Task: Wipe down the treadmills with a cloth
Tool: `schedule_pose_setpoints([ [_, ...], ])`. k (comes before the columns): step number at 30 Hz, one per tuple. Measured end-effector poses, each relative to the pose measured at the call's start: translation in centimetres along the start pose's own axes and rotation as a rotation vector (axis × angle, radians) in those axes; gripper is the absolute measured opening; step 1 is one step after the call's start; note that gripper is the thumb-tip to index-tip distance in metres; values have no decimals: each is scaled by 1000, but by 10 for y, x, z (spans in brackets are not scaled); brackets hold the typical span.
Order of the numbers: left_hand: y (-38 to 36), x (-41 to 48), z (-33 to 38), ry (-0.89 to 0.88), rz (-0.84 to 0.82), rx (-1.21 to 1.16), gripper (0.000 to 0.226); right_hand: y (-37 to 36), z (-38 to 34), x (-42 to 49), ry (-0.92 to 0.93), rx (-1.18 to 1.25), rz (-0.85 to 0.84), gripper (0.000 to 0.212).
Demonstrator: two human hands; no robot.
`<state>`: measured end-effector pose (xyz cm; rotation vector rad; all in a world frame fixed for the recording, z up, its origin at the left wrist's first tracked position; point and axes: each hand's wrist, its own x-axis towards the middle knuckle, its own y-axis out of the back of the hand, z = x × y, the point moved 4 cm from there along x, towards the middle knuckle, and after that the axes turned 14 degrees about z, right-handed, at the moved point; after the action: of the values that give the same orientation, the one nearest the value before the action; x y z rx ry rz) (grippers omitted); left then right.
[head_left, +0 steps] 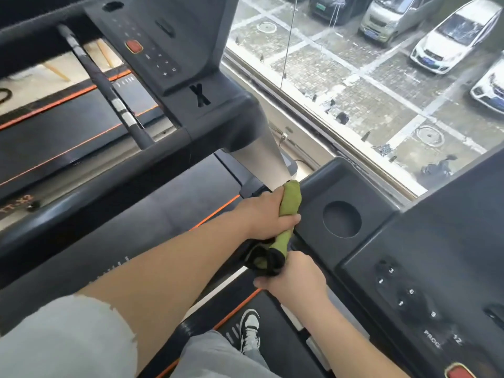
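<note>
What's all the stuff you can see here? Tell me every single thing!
treadmills: two, black with orange stripes, side by side
cloth: one, green, at the near treadmill's left edge
stop buttons: two, red, one on each treadmill
cup holder: one, black, round, right of the cloth
cars: at least four, white, beige, dark, parked outside
shoe: one, white and black, on the near treadmill
left hand: grips the cloth's upper part
right hand: holds the cloth's lower end

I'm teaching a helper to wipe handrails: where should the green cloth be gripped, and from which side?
Grip the green cloth around its middle, coming from the left as the left hand does: it lies rolled long beside the console, so a grip closes across it.
</note>
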<state>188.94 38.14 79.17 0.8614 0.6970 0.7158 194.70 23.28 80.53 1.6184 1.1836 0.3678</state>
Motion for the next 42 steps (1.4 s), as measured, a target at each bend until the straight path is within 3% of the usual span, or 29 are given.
schedule_pose_setpoints([
  [3, 5, 7, -8, 122, -162, -267, 93, 0, -1, -5, -28, -8, 1, 39],
  [6, 4, -5, -13, 142, -145, -350, 99, 1, -4, -9, -46, -28, 30, 37],
  [9, 5, -31, -27, 74, -72, -255, 100, 2, -12, -15, -39, -71, 100, 30],
  [14, 11, -96, -66, 56, 37, -239, 72, -8, -20, -29, -28, -190, 208, 17],
  [18, 12, -164, -101, 38, 99, -78, 86, -18, -44, -51, 108, -525, 264, 24],
  [21, 4, -213, -122, 21, 217, 110, 96, -30, -82, -82, 201, -352, 469, 17],
  [22, 0, -228, -129, 6, 256, 178, 97, -37, -93, -93, 167, -226, 451, 16],
  [25, -4, -273, -153, -12, 324, 294, 101, -71, -117, -123, -32, 182, 181, 18],
  [27, -3, -302, -173, 10, 337, 297, 101, -92, -128, -143, -112, 362, 127, 16],
  [33, 3, -391, -236, 67, 341, 289, 94, -146, -158, -197, -235, 503, 80, 11],
  [39, 2, -479, -288, 108, 355, 233, 91, -175, -184, -246, -433, 624, -224, 25],
  [42, -7, -520, -316, 316, 315, -45, 82, -180, -172, -260, -474, 602, -348, 34],
])
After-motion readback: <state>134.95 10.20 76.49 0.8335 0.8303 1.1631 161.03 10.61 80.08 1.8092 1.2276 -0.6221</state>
